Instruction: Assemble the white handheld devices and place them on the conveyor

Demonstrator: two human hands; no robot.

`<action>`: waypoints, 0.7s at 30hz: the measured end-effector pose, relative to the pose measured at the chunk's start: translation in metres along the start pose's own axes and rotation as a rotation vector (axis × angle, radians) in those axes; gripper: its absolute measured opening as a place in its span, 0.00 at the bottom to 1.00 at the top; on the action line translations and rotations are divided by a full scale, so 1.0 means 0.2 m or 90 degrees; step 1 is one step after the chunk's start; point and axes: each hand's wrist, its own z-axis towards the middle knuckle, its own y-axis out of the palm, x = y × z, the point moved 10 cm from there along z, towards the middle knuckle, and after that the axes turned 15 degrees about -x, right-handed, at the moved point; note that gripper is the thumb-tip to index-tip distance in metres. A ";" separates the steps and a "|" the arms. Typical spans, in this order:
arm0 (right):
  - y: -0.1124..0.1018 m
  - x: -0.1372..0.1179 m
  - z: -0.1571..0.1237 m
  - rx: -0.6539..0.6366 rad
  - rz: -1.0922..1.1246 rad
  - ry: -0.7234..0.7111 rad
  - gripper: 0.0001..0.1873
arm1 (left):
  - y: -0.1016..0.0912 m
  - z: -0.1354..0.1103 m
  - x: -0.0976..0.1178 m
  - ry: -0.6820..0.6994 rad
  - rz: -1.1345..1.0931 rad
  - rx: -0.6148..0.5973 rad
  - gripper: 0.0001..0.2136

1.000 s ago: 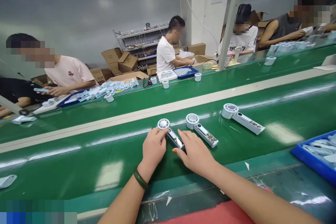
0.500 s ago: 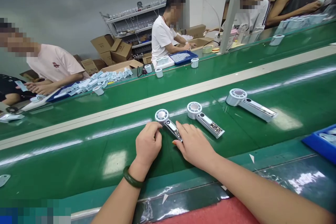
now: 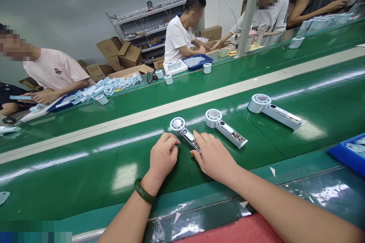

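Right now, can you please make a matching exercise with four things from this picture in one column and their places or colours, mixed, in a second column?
Things:
1. bracelet
2. near fan
3. blue tray
4. far fan

Places or colours:
A. at the right edge of the picture
B. between the left hand and right hand
C. dark green, on the left wrist
D. lying alone on the belt, to the right of the other two fans

Pairs: 1-C, 2-B, 3-A, 4-D
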 end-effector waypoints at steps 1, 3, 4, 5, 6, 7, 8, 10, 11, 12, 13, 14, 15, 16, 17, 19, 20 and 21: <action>0.00 0.01 0.00 0.001 0.002 0.005 0.30 | -0.01 0.00 0.00 0.002 -0.008 0.005 0.11; -0.01 0.02 0.00 0.003 0.002 0.014 0.30 | -0.02 -0.01 0.00 0.006 -0.021 0.018 0.11; -0.01 0.03 -0.01 0.004 0.002 0.017 0.29 | -0.02 -0.01 0.01 0.010 -0.025 0.023 0.11; -0.01 0.03 -0.01 0.005 0.001 0.020 0.29 | -0.03 -0.01 0.01 0.015 -0.027 0.025 0.12; -0.01 0.04 -0.01 0.004 0.000 0.021 0.30 | -0.02 -0.01 0.01 0.020 -0.027 0.026 0.12; -0.01 0.04 -0.01 0.004 -0.001 0.023 0.30 | -0.02 -0.01 0.02 0.026 -0.026 0.026 0.13; -0.01 0.04 -0.01 0.003 -0.004 0.024 0.30 | -0.02 -0.01 0.02 0.031 -0.022 0.027 0.14; -0.02 0.03 -0.02 0.003 -0.018 0.025 0.30 | -0.02 -0.01 0.03 0.041 -0.012 0.028 0.15; -0.03 0.03 -0.02 0.002 -0.028 0.024 0.30 | -0.01 -0.01 0.03 0.046 -0.005 0.028 0.16; -0.03 0.02 -0.03 0.000 -0.039 0.023 0.31 | -0.01 -0.01 0.04 0.051 0.004 0.027 0.17; -0.04 0.01 -0.03 -0.003 -0.050 0.022 0.31 | -0.01 -0.01 0.04 0.056 0.013 0.026 0.18; -0.04 0.00 -0.04 -0.007 -0.059 0.022 0.31 | 0.00 -0.01 0.04 0.061 0.023 0.024 0.18; -0.05 -0.01 -0.04 -0.011 -0.065 0.024 0.31 | 0.00 -0.01 0.05 0.065 0.033 0.022 0.19; -0.05 -0.01 -0.04 -0.013 -0.069 0.028 0.31 | 0.00 -0.01 0.05 0.070 0.043 0.020 0.19; -0.06 -0.01 -0.05 -0.015 -0.070 0.033 0.31 | 0.00 -0.01 0.05 0.073 0.054 0.019 0.20; -0.06 -0.01 -0.05 -0.016 -0.070 0.042 0.30 | 0.00 -0.01 0.06 0.080 0.077 0.018 0.21; -0.06 -0.01 -0.06 -0.017 -0.072 0.045 0.31 | 0.01 -0.01 0.06 0.084 0.088 0.018 0.22; -0.06 -0.02 -0.06 -0.018 -0.074 0.047 0.31 | 0.01 -0.01 0.06 0.087 0.100 0.016 0.22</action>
